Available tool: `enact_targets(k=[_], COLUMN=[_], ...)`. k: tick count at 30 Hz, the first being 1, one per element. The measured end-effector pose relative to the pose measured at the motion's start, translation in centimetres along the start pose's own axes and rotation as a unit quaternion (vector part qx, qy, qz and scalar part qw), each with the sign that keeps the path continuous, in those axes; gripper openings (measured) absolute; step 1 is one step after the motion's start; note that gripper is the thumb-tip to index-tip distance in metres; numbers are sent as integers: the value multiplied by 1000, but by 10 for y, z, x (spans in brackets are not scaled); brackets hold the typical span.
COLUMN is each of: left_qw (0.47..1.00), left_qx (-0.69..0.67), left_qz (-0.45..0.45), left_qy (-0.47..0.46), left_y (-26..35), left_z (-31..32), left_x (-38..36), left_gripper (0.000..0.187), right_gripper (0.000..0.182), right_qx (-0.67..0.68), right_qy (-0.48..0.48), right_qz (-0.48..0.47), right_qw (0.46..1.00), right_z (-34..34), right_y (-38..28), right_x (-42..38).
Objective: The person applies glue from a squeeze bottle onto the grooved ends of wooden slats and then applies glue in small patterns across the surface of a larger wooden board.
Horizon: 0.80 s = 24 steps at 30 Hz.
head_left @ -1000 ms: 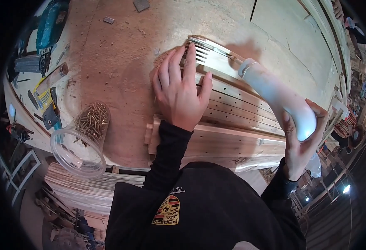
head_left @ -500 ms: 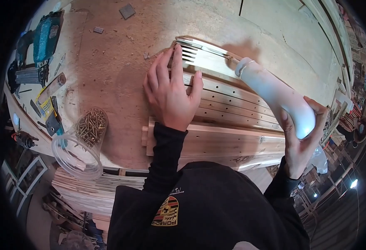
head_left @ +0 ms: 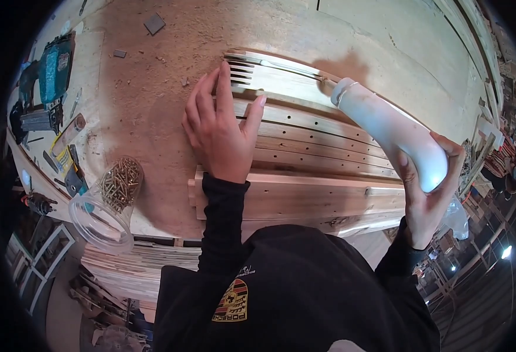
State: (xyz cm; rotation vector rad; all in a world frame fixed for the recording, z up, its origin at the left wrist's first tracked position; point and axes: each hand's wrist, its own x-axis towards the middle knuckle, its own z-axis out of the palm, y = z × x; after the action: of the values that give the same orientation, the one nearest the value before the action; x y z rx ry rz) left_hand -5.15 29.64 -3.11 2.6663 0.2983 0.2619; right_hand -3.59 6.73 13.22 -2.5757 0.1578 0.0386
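Note:
My right hand [head_left: 431, 196] is wrapped round a white squeeze bottle [head_left: 387, 132], tilted with its neck down towards a pale wooden board [head_left: 290, 82]. Its tip is hard to make out against the board's far edge. A glossy whitish streak [head_left: 272, 63] runs along that edge, left of the bottle. At the board's left end, cut with several slots, my left hand [head_left: 223, 129] lies with fingers stretched and thumb apart. Its index fingertip touches the slotted end. Nearer to me are several wooden strips [head_left: 322, 132] with small drilled holes and a thicker wooden beam [head_left: 293, 196].
A clear plastic tub [head_left: 102, 226] lies tipped, with brass-coloured screws [head_left: 120, 183] spilling inside it. Further left are a teal nail gun [head_left: 55, 70] and a yellow-labelled tool [head_left: 64, 158]. A small dark square [head_left: 154, 24] rests on the dusty workbench [head_left: 146, 94]. Stacked slats [head_left: 135, 264] stand below its edge.
The view has shifted, so the bench sits further left in it. Relative to the board, the bottle has moved a little to the right along the far edge. My left hand stays at the slotted end.

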Motion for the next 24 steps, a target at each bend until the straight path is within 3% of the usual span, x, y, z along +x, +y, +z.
enact_targets(k=[24], left_qw=[1000], left_qx=[11], left_qz=[20], left_qy=[14], left_y=[-2], left_z=[2], left_x=[0], left_gripper=[62], right_gripper=[44], right_qx=[18], right_qy=[-10], right_qz=[8], right_qw=[1000], right_z=[-23], right_y=[39], right_x=[0])
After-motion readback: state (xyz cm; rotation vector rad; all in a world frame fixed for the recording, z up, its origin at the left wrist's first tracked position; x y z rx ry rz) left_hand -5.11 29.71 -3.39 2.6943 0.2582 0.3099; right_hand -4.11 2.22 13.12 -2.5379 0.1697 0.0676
